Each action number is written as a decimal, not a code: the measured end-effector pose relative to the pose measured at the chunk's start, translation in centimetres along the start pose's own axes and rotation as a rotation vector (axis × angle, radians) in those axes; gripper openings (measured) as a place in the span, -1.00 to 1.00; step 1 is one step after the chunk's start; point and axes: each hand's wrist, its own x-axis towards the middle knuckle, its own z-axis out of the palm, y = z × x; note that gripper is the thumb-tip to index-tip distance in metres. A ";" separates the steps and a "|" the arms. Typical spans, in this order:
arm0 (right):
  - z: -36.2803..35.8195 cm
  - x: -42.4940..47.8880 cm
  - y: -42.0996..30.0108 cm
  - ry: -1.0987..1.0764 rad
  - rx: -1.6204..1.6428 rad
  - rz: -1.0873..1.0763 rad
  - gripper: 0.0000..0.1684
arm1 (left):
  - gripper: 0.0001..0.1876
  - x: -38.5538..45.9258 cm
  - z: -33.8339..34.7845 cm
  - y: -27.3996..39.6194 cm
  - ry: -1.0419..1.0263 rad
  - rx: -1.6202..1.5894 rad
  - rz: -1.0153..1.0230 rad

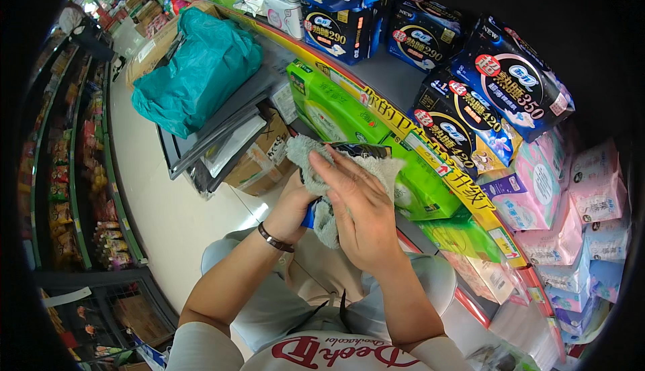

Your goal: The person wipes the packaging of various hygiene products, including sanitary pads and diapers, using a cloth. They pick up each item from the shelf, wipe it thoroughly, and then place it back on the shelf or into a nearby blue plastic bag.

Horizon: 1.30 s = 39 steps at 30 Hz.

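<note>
A dark blue and black package (367, 150) is held in front of me, mostly hidden by a pale grey-green cloth (308, 162). My left hand (289, 212) grips the package from its left side, wearing a dark band at the wrist. Laid flat over the cloth, my right hand (355, 210) presses it against the package's upper face, with cloth showing on both sides of the fingers. Nearest beyond my hands, a bright green tissue pack (335, 106) stands on the lower shelf, with another green pack (428, 182) at its right.
Dark sanitary pad packs (514, 76) stand on the right shelf behind a yellow label strip (403, 121). Grey panels (216, 119), a teal plastic bag (199, 69) and a cardboard box (259, 162) lie left of the shelf. Across the aisle floor (156, 169) stand snack shelves (75, 179); a person (88, 33) is far off.
</note>
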 end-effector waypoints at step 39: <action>-1.2 -0.2 2.2 0.503 1.246 0.718 -0.43 | -0.37 -1.0 -0.1 3.8 0.108 0.140 0.269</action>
